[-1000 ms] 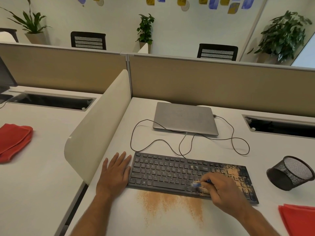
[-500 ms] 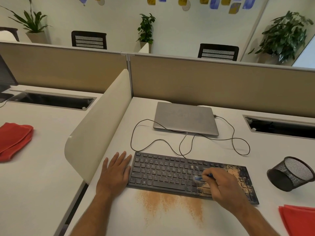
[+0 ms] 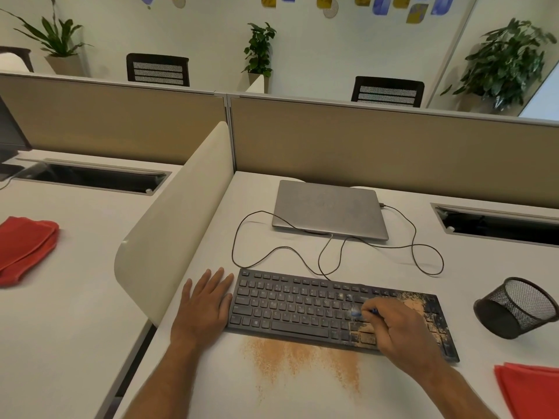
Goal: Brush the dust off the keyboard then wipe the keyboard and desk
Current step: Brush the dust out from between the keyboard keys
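Both hands work at the keyboard [image 3: 317, 309]: the left hand [image 3: 205, 306] lies flat, fingers straight, against its left end, while the right hand [image 3: 396, 331] pinches a small blue brush [image 3: 360, 313] over its right half.

Risk, as I judge it: sweeping forward piles more tan dust [image 3: 302, 364] onto the desk [image 3: 263, 201] in front of the keyboard, or drives grit between keys; a snagged cable [image 3: 423, 252] behind it could tug the laptop [image 3: 326, 207]. Count: one desk, one laptop, one keyboard, two red cloths, one mesh cup [image 3: 517, 306], one brush.
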A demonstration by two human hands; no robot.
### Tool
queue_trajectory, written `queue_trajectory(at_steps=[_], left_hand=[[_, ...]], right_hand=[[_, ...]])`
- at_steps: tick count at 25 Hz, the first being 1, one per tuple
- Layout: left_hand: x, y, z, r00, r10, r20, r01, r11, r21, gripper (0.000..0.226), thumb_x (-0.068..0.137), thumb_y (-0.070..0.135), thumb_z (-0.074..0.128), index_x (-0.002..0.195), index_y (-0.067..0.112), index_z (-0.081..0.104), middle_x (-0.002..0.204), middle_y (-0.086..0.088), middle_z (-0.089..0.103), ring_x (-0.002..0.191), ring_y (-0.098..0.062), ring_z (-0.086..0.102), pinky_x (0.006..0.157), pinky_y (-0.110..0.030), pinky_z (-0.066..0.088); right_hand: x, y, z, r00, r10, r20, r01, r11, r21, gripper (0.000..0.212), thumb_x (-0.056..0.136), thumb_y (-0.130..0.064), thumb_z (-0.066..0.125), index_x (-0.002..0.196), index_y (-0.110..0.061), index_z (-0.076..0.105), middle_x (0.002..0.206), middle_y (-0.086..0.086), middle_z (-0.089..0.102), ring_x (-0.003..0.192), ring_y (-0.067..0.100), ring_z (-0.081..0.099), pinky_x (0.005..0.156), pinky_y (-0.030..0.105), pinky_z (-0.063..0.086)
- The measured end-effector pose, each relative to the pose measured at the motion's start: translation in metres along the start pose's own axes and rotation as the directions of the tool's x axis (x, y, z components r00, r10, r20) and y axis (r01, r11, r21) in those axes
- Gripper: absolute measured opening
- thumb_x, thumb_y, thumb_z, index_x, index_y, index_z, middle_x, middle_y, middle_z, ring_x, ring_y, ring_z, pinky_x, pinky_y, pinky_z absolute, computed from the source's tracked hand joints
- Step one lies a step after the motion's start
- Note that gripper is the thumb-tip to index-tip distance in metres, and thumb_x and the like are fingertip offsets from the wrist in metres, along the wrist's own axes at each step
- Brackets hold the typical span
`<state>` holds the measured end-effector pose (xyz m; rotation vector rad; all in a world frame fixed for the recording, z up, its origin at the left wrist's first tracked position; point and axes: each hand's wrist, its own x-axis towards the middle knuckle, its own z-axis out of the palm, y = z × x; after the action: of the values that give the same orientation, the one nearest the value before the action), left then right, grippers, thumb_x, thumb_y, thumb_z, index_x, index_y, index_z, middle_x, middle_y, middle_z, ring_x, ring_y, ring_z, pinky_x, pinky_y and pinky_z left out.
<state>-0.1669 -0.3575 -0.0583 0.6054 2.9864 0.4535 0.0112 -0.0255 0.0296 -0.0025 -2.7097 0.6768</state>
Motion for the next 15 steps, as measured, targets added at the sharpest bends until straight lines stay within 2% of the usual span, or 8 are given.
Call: queue_trajectory(at_steps=[2,5,9,13,15], left_hand=[[0.000,0.000,0.000,1.000,-0.002,-0.001,0.002,1.000,-0.003,0.074,0.089,0.058,-0.004,0.157,0.040,0.020,0.165,0.018,0.010,0.152,-0.004,-0.005,0.124,-0.039,-0.009],[0.000,-0.001,0.001,1.000,-0.002,-0.006,0.002,1.000,-0.004,0.074,0.089,0.058,-0.004,0.157,0.040,0.022,0.165,0.018,0.011,0.152,-0.004,-0.004,0.125,-0.040,-0.008],[0.001,-0.001,0.002,1.000,-0.001,-0.008,0.001,1.000,-0.004,0.073,0.090,0.058,-0.002,0.157,0.040,0.022,0.165,0.017,0.012,0.152,-0.004,-0.004,0.124,-0.040,-0.008],[0.000,-0.001,0.002,1.000,-0.006,-0.007,0.006,1.000,-0.007,0.072,0.090,0.058,-0.002,0.156,0.040,0.022,0.165,0.018,0.011,0.152,-0.004,-0.004,0.124,-0.038,-0.009],[0.000,-0.001,0.002,1.000,-0.004,-0.007,0.004,1.000,-0.011,0.072,0.091,0.058,-0.001,0.156,0.041,0.022,0.165,0.018,0.011,0.152,-0.004,-0.004,0.124,-0.039,-0.009]], right_hand=[[-0.002,0.003,-0.001,1.000,0.004,0.017,-0.004,1.000,0.003,0.008,0.082,-0.019,0.058,0.082,-0.027,0.059,0.072,-0.024,0.054,0.074,-0.002,0.051,0.056,0.011,0.039],[-0.003,0.006,-0.003,0.998,0.052,-0.032,-0.051,0.998,0.035,0.008,0.084,-0.019,0.057,0.086,-0.026,0.061,0.075,-0.024,0.054,0.077,-0.002,0.052,0.059,0.009,0.040],[-0.003,0.007,-0.001,0.997,-0.038,0.062,0.038,0.999,-0.010,0.005,0.087,-0.030,0.053,0.086,-0.034,0.054,0.075,-0.021,0.055,0.079,-0.003,0.050,0.056,0.008,0.036],[-0.003,0.011,-0.009,0.998,0.038,-0.040,-0.037,0.999,0.030,0.010,0.083,-0.019,0.057,0.086,-0.028,0.059,0.075,-0.021,0.056,0.076,0.001,0.052,0.058,0.012,0.041],[-0.004,0.012,-0.010,0.999,0.026,-0.024,-0.026,0.999,-0.019,0.009,0.082,-0.020,0.057,0.085,-0.028,0.058,0.074,-0.018,0.055,0.071,0.003,0.052,0.055,0.015,0.042]])
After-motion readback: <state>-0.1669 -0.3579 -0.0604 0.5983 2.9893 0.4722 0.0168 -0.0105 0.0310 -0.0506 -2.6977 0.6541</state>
